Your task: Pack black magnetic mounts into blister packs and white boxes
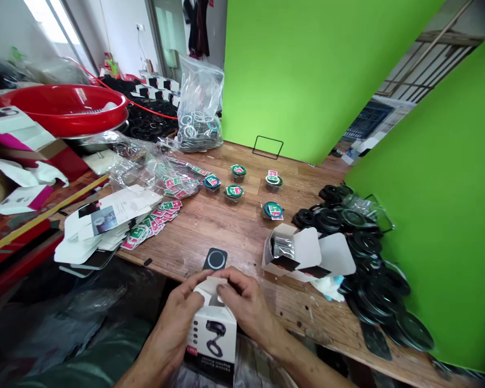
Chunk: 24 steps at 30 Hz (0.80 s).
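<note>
A white and black printed box (215,337) stands between my two hands near the table's front edge, its print upside down to me. My left hand (181,312) wraps its left side, thumb on the flap at the top. My right hand (244,302) grips the top right, its thumb pressed on the flap. What lies inside the box is hidden. Just beyond my fingertips lies a dark rounded square plate with a pale ring (216,259) on the table.
Right of my hands stand open boxes (307,253), beside a heap of black round parts (364,253). Several green discs with cards (233,192) sit farther back. To the left lie flat white cartons (101,223), a fan of small cards (151,223) and a bag of rings (200,108).
</note>
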Each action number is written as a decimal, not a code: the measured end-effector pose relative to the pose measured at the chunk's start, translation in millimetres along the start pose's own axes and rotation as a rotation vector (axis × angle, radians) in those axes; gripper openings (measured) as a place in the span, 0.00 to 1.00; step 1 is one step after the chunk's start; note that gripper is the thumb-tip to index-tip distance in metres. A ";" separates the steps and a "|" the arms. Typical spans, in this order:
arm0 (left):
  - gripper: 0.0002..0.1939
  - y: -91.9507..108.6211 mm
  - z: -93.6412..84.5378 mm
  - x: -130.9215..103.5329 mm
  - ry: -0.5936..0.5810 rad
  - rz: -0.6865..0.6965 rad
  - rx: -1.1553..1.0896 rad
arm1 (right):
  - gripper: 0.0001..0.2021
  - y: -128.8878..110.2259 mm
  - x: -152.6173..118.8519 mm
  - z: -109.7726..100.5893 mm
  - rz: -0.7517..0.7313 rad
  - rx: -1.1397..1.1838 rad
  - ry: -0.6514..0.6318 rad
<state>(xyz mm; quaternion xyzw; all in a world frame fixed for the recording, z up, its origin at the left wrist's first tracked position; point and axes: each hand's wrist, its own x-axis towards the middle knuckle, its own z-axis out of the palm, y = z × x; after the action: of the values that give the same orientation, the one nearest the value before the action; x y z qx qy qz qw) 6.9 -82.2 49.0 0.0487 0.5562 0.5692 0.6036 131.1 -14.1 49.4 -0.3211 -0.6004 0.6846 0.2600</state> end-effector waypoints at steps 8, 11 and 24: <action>0.19 -11.0 -4.1 0.2 0.027 0.144 0.048 | 0.07 -10.7 2.4 -13.6 0.234 -0.076 -0.186; 0.21 -22.6 -11.3 2.0 -0.047 0.213 0.248 | 0.12 -4.4 4.1 -13.8 0.241 -0.184 -0.256; 0.12 71.6 -4.5 24.3 0.079 0.070 -0.001 | 0.23 -27.0 11.6 -27.2 -0.983 -1.116 -0.108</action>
<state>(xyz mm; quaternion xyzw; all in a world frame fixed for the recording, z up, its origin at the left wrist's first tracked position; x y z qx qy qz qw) -48.2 -41.9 81.9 0.0454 0.5771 0.5918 0.5609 143.1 16.2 72.6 -0.0657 -0.9451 0.0975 0.3049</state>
